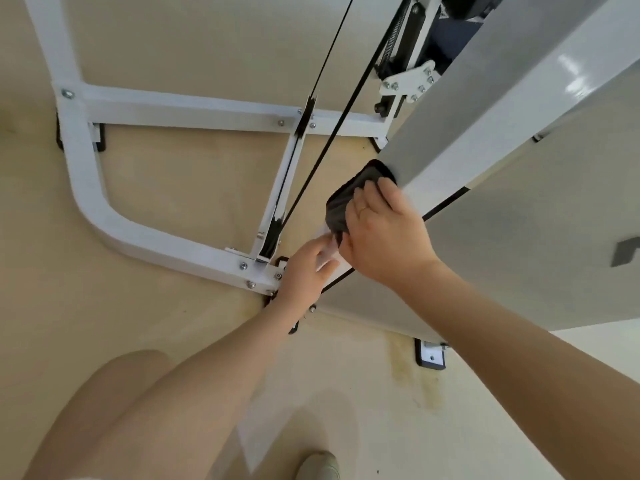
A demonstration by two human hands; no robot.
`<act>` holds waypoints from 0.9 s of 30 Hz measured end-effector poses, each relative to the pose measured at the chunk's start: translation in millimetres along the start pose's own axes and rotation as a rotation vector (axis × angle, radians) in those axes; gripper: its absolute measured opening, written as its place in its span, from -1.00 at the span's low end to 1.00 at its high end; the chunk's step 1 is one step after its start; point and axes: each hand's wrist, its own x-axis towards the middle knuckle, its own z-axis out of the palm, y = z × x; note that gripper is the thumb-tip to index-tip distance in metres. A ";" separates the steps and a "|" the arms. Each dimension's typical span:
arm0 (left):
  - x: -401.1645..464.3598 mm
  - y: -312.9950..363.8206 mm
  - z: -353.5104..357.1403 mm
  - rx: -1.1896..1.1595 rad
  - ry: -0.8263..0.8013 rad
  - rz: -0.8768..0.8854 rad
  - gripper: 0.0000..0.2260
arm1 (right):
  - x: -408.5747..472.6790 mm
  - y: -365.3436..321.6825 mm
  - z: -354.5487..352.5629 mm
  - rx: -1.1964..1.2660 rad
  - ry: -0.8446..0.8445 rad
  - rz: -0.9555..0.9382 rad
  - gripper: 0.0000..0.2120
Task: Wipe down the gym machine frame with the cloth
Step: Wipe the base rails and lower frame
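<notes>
A white gym machine frame [149, 233] stands on the beige floor, with a thick white upright post [485, 109] running from the middle to the upper right. My right hand [384, 230] presses a black cloth [349, 199] against the lower part of that post. My left hand [308, 268] sits just below and to the left of it, fingers touching the post's lower end beside the cloth's hanging corner. Whether the left hand grips the post or the cloth is hard to tell.
Black cables [325, 64] run diagonally down to a pulley bracket [270, 237] near my left hand. A grey panel [519, 254] lies right of the post. A black floor foot [431, 356] is bolted below it. My knee [114, 410] and shoe [318, 465] are at the bottom.
</notes>
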 end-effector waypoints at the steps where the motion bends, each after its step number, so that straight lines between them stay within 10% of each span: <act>1: -1.6 -3.8 -1.6 -0.001 -0.033 -0.036 -0.66 | -1.8 10.8 -2.2 -0.003 0.064 0.048 -0.51; 6: 2.5 -1.7 -10.3 0.061 -0.041 -0.052 -0.61 | -12.4 52.8 -7.3 -0.004 0.324 0.209 -0.60; 17: -0.5 -13.9 -15.6 0.042 0.001 -0.065 -0.94 | -9.2 -48.0 31.6 -0.120 -0.146 -0.148 -0.46; 27: -4.2 -14.0 -12.2 0.000 -0.027 -0.041 -0.69 | 3.8 12.6 16.7 0.045 0.234 0.055 -0.66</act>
